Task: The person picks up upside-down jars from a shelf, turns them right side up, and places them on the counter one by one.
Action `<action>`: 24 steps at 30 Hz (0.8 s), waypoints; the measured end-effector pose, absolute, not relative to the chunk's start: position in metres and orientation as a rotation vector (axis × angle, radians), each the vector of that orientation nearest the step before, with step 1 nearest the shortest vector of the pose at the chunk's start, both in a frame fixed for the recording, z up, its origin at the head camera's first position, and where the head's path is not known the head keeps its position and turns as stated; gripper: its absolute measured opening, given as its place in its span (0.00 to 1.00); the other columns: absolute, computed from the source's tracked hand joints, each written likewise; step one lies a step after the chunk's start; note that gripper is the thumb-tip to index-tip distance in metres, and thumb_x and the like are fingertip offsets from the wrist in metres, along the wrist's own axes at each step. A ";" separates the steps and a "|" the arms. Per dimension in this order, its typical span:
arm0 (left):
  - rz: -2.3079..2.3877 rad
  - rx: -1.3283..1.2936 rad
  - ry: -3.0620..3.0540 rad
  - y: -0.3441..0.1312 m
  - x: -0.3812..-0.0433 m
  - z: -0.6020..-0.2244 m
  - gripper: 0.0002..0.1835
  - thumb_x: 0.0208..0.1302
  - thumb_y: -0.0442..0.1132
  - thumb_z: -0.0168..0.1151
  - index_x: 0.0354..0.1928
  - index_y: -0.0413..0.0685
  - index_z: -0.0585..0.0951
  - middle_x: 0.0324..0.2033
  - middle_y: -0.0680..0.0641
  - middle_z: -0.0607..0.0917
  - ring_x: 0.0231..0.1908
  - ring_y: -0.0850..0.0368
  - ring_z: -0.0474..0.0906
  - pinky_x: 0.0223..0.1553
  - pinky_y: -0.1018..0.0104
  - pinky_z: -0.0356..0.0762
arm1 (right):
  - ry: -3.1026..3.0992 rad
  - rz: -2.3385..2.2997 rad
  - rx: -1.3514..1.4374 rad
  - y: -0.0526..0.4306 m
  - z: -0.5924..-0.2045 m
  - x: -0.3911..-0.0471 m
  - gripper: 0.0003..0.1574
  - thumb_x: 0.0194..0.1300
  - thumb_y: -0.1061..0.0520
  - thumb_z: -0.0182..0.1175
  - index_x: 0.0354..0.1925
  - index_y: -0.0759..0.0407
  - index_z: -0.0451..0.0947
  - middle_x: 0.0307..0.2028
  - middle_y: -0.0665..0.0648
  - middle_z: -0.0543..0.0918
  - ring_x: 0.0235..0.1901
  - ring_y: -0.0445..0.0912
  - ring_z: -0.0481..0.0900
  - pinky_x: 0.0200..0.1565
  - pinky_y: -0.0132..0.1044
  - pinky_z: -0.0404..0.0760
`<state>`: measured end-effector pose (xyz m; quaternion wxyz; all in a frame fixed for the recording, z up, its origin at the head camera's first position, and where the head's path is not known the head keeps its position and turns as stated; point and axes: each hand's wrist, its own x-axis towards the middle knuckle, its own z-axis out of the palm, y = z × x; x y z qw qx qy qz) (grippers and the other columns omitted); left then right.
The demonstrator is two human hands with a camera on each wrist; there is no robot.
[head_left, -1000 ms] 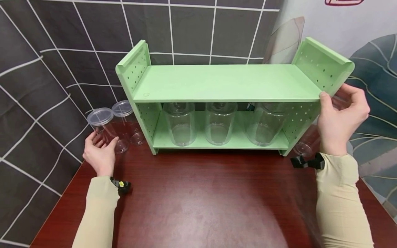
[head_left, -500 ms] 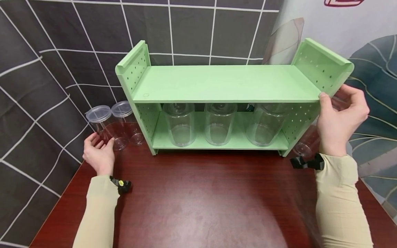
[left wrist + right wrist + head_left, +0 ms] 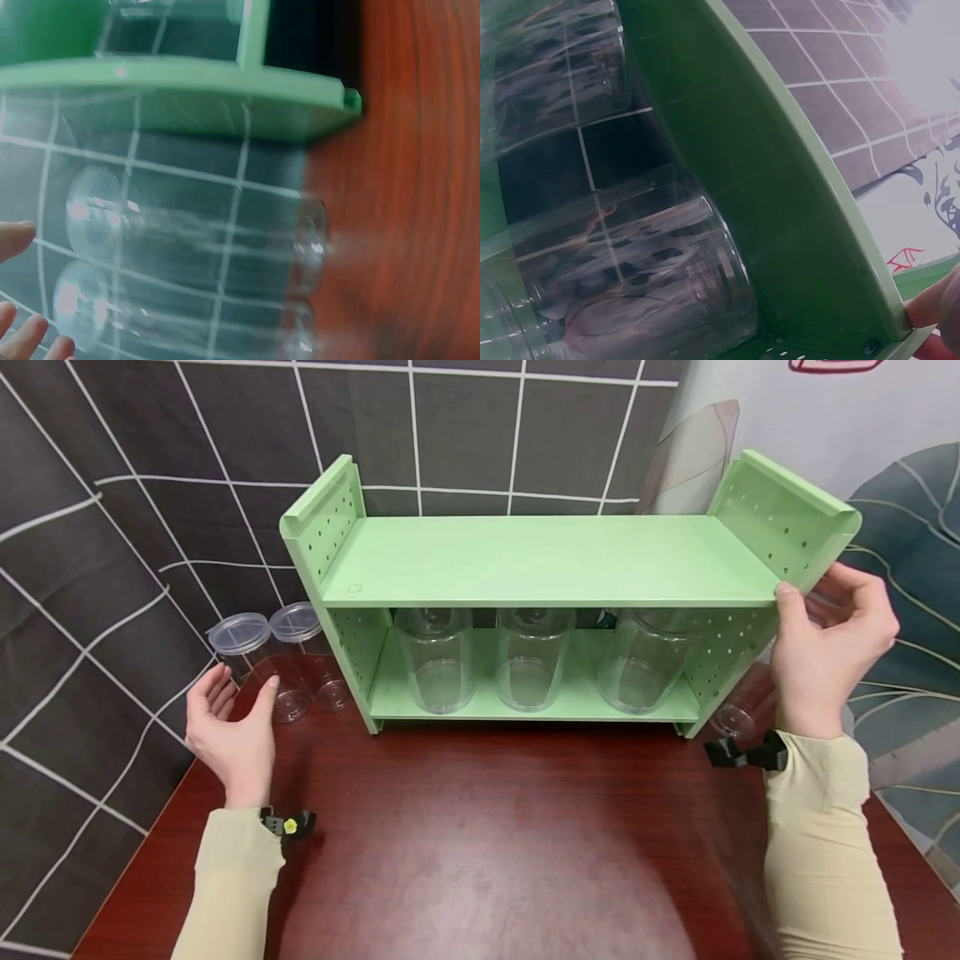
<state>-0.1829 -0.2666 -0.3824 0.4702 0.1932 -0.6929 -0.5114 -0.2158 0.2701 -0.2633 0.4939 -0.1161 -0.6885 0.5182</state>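
Note:
A light green two-tier shelf point(image 3: 547, 560) stands on the dark red table point(image 3: 495, 843). My right hand point(image 3: 817, 589) grips its right side panel point(image 3: 787, 518), thumb on the front edge. My left hand point(image 3: 238, 693) hovers open, fingers spread, just in front of a clear lidded jar point(image 3: 251, 656) left of the shelf and holds nothing. A second lidded jar point(image 3: 300, 639) stands beside the first. In the left wrist view both jars point(image 3: 195, 225) show below the shelf's foot point(image 3: 225, 97), with my fingertips point(image 3: 15, 240) at the left edge.
Three clear jars point(image 3: 531, 656) stand in a row on the lower tier. Another clear jar point(image 3: 742, 710) sits behind the shelf's right end, also seen in the right wrist view point(image 3: 630, 277). A dark tiled wall point(image 3: 150, 485) runs close along the left and back.
My left hand has let go of the nearer lidded jar, opened its fingers and drawn back toward me. The jar now stands on the table. My right hand keeps its grip.

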 end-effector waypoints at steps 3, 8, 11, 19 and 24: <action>-1.258 0.395 -1.690 -0.249 -0.173 -0.368 0.28 0.55 0.38 0.79 0.59 0.45 0.82 0.54 0.50 0.85 0.53 0.59 0.81 0.60 0.65 0.76 | -1.666 1.263 -0.286 0.265 -0.260 -0.211 0.18 0.62 0.67 0.65 0.50 0.56 0.86 0.42 0.50 0.86 0.36 0.34 0.82 0.47 0.27 0.81; -1.280 0.278 -1.689 -0.223 -0.157 -0.348 0.27 0.56 0.36 0.78 0.58 0.39 0.82 0.53 0.47 0.86 0.53 0.58 0.82 0.59 0.62 0.77 | -1.663 1.284 -0.284 0.267 -0.261 -0.213 0.18 0.62 0.67 0.65 0.50 0.56 0.86 0.43 0.51 0.86 0.38 0.37 0.84 0.47 0.27 0.81; -1.307 0.227 -1.689 -0.214 -0.153 -0.343 0.26 0.55 0.33 0.78 0.58 0.39 0.82 0.53 0.46 0.86 0.52 0.58 0.82 0.59 0.61 0.77 | -1.667 1.292 -0.283 0.273 -0.265 -0.217 0.18 0.62 0.65 0.66 0.51 0.55 0.86 0.44 0.52 0.86 0.39 0.40 0.84 0.47 0.28 0.81; -1.375 0.120 -1.762 -0.197 -0.147 -0.350 0.28 0.54 0.27 0.77 0.57 0.32 0.80 0.53 0.43 0.86 0.51 0.59 0.82 0.58 0.60 0.78 | -1.664 1.327 -0.280 0.284 -0.272 -0.224 0.19 0.61 0.64 0.68 0.51 0.55 0.86 0.45 0.55 0.86 0.41 0.43 0.85 0.47 0.29 0.81; -1.350 0.020 -1.906 -0.186 -0.144 -0.357 0.30 0.54 0.26 0.77 0.60 0.31 0.78 0.56 0.40 0.84 0.55 0.55 0.81 0.60 0.59 0.76 | -1.657 1.328 -0.272 0.285 -0.273 -0.226 0.19 0.61 0.64 0.68 0.51 0.55 0.86 0.45 0.55 0.86 0.41 0.43 0.85 0.47 0.29 0.82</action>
